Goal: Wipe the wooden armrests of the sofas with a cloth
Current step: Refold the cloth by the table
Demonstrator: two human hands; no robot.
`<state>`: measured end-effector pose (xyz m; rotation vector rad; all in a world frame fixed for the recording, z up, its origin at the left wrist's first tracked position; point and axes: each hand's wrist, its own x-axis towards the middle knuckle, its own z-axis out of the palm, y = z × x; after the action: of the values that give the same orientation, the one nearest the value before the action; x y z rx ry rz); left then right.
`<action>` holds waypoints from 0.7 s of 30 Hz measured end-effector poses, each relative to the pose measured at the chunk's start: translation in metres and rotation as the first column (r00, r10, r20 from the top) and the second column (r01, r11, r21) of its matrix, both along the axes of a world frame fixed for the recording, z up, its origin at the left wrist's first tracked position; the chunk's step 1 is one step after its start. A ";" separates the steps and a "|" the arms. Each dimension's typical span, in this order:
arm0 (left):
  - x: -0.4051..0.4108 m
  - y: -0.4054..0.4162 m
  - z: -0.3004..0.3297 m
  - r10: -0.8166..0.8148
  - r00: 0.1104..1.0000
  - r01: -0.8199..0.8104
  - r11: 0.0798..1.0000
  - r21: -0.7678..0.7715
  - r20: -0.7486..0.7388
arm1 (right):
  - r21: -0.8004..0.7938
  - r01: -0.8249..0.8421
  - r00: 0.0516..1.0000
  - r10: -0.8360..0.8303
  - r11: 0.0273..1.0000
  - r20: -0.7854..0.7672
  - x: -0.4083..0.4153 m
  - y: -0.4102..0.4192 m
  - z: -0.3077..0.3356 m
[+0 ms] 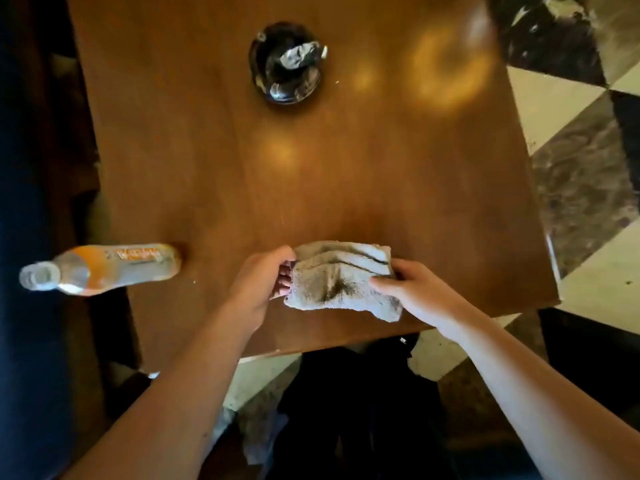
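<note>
A grey, dirty cloth, folded into layers, is held just above the near edge of a brown wooden table. My left hand pinches the cloth's left edge. My right hand grips its right side, thumb on top. No sofa armrest can be made out clearly in this view.
An uncapped plastic bottle with an orange label stands at the table's left edge. A dark glass ashtray holding crumpled foil sits at the far middle. Checkered marble floor lies to the right. Dark furniture fills the left side.
</note>
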<state>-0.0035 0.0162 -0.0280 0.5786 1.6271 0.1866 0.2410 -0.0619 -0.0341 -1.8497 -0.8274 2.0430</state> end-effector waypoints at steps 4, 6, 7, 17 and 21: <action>-0.011 -0.015 -0.014 -0.035 0.995 0.047 0.990 -0.131 0.095 | -0.165 0.038 0.990 -0.059 0.986 -0.129 0.010 -0.018 -0.007; -0.014 -0.025 -0.021 -0.050 0.985 0.086 0.972 -0.219 0.166 | -0.230 -0.007 0.998 -0.006 0.973 -0.056 0.013 -0.025 -0.009; -0.017 -0.031 -0.025 -0.052 0.983 0.093 0.967 -0.238 0.174 | -0.245 -0.029 1.000 0.026 0.969 -0.015 0.014 -0.027 -0.010; -0.014 -0.057 -0.031 -0.333 0.903 0.352 0.936 0.022 -0.272 | -0.123 -0.313 0.792 0.331 0.942 0.513 -0.001 -0.034 -0.013; -0.005 -0.058 -0.007 -0.639 0.612 0.725 0.689 0.007 -0.467 | -0.161 -0.405 0.718 0.421 0.900 0.554 -0.008 -0.025 0.000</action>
<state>-0.0082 -0.0417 -0.0354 1.4531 1.6868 -0.3987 0.2330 -0.0872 -0.0342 -2.5444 -1.4964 1.6915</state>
